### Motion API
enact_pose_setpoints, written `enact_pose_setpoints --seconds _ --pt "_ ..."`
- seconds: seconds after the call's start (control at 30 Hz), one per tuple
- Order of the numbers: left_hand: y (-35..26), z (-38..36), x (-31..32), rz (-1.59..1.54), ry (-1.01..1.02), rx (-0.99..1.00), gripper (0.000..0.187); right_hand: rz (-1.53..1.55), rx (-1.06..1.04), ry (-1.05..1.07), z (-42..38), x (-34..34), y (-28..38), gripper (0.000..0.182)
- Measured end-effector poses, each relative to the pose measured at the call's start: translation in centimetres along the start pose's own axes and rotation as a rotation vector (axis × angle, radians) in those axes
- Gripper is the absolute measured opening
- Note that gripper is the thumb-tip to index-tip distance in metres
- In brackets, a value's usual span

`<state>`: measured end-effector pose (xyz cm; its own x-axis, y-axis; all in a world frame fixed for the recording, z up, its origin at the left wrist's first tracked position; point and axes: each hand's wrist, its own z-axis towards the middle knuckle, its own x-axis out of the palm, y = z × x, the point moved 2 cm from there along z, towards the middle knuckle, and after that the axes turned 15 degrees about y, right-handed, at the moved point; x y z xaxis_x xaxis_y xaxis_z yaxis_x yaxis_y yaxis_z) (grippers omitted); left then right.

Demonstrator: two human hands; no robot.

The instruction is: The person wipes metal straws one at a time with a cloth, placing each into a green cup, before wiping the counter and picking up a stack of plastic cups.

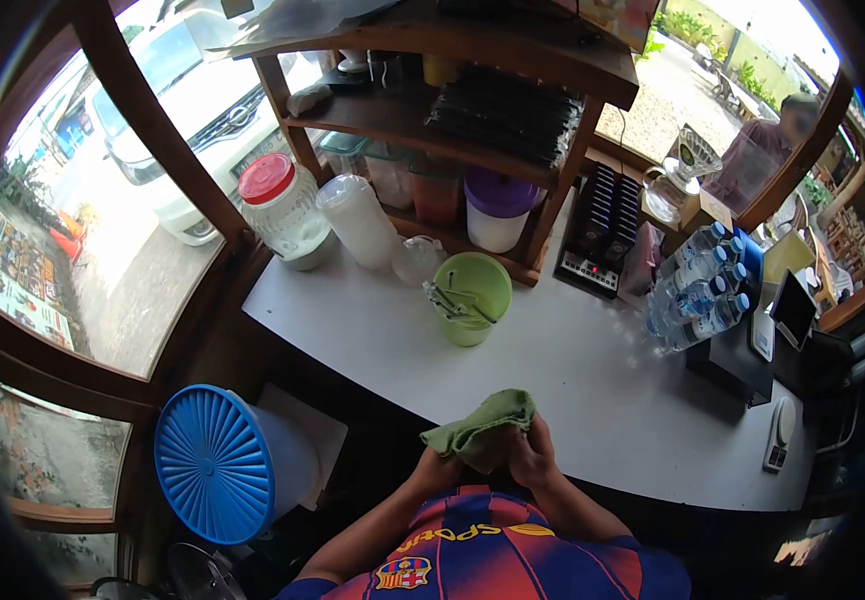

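Green cloth is the whole story here, and there's only the head view to go on. It's bunched up between both hands right at the near edge of the white counter, just in front of the person's chest. The left hand sits under the lower-left end of the cloth, fingers curled around it as far as I can tell, though the cloth hides most of them. The right hand is closed on the right side, fingers wrapped up over the bundle.

The cloth's long axis runs from lower left up to upper right, with the puffier end sticking out above the right hand and toward the counter. So the loose part lies ahead of the fingers, away from the body. Both hands are touching it, neither is really nearer.

Further back on the counter, well apart from the hands, there's a green bucket with metal tongs in it, and a pack of water bottles off to the right. A blue lid sits low on the left, below counter level.
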<state>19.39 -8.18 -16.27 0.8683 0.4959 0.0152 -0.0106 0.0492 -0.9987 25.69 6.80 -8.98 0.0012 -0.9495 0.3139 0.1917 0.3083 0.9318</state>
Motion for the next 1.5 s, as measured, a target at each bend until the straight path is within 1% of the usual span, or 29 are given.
enact_pose_setpoints --seconds 0.1,0.13,0.17,0.23,0.27,0.33,0.37,0.4,0.43,0.47,0.53,0.57,0.6,0.7,0.73,0.8,0.9,0.93,1.03,1.07,1.1,1.17,1.2,1.27,1.37,1.4,1.5 --pt "0.1 -0.8 -0.1 0.043 0.035 -0.111 0.033 0.103 -0.102 0.018 0.2 0.7 -0.4 0.025" --pt "1.0 -1.4 0.6 0.016 -0.118 -0.050 0.031 -0.145 -0.009 0.101 0.5 0.5 -0.9 0.024" --pt "1.2 -1.6 0.8 -0.067 -0.155 -0.024 0.031 -0.279 0.115 0.181 0.9 0.6 -1.3 0.024" --pt "-0.2 -1.4 0.7 -0.233 -0.231 0.033 0.031 -0.248 0.112 0.180 1.1 0.6 -1.2 0.023" --pt "-1.0 -1.4 0.1 0.063 -0.188 -0.099 0.032 -0.248 0.084 0.185 1.4 0.5 -1.2 0.023" --pt "-4.2 -0.9 -1.3 0.067 -0.235 -0.117 0.031 -0.246 0.034 0.185 1.8 0.2 -1.2 0.023" --pt "-5.1 -0.9 -1.9 0.067 -0.252 -0.123 0.031 -0.331 0.107 0.251 2.3 0.2 -0.7 0.024" --pt "-4.9 -1.7 -3.4 0.159 -0.403 -0.062 0.032 -0.418 0.178 0.312 3.1 0.6 0.5 0.025" --pt "-5.9 -1.9 -4.7 0.250 -0.552 0.003 0.034 -0.506 0.249 0.373 3.6 0.9 1.1 0.025" --pt "-7.5 -2.2 -5.1 0.234 -0.541 0.143 0.033 -0.518 0.239 0.400 3.6 1.1 0.4 0.028" --pt "-12.3 -1.2 -5.3 0.500 -0.285 0.160 0.028 -0.431 0.324 0.491 3.8 1.9 0.1 0.029" --pt "-13.5 -0.9 -5.5 0.628 -0.158 0.160 0.025 -0.384 0.370 0.540 3.6 2.4 -0.1 0.029" --pt "-13.3 -0.3 -5.9 0.718 -0.118 0.232 0.016 -0.375 0.315 0.565 3.5 2.6 -0.9 0.030" --pt "-13.8 0.9 -7.5 0.679 -0.138 0.292 0.009 -0.379 0.300 0.493 3.7 2.7 -2.5 0.028" --pt "-14.8 1.4 -8.2 0.653 -0.243 0.345 0.008 -0.412 0.307 0.483 3.8 2.3 -3.2 0.027" --pt "-17.7 2.5 -9.9 0.649 -0.309 0.437 0.006 -0.483 0.324 0.464 4.0 0.8 -4.2 0.024" --pt "-21.4 4.3 -11.7 0.579 -0.401 0.625 0.007 -0.459 0.441 0.317 4.4 -0.8 -4.6 0.021" --pt "-22.5 5.1 -12.1 0.543 -0.419 0.695 0.008 -0.421 0.417 0.254 4.6 -1.2 -4.5 0.020" --pt "-25.9 7.7 -12.7 0.709 -0.420 0.837 0.009 -0.399 0.412 0.068 4.8 -3.7 -6.1 0.020" --pt "-26.5 8.9 -12.7 0.796 -0.374 0.860 0.011 -0.360 0.369 0.002 5.0 -4.1 -6.0 0.020" --pt "-26.2 10.4 -12.9 0.807 -0.289 0.840 0.014 -0.369 0.359 -0.054 5.3 -4.5 -5.5 0.020" --pt "-24.3 13.9 -13.4 0.861 -0.166 0.760 0.013 -0.386 0.338 -0.166 5.6 -5.0 -4.3 0.019" --pt "-23.0 15.4 -13.7 0.874 -0.087 0.691 0.015 -0.389 0.301 -0.245 5.8 -5.1 -4.0 0.018" --pt "-20.1 18.1 -14.3 0.899 0.075 0.556 0.019 -0.362 0.239 -0.300 5.7 -5.8 -4.5 0.018" --pt "-16.2 20.3 -15.0 0.916 0.259 0.476 0.025 -0.350 0.189 -0.368 6.1 -5.4 -4.0 0.017" --pt "-15.8 20.5 -14.9 0.892 0.320 0.392 0.028 -0.351 0.184 -0.386 6.2 -5.2 -3.8 0.016" --pt "-16.7 21.5 -16.0 0.773 0.304 0.436 0.027 -0.386 0.181 -0.427 5.7 -6.2 -5.7 0.017"
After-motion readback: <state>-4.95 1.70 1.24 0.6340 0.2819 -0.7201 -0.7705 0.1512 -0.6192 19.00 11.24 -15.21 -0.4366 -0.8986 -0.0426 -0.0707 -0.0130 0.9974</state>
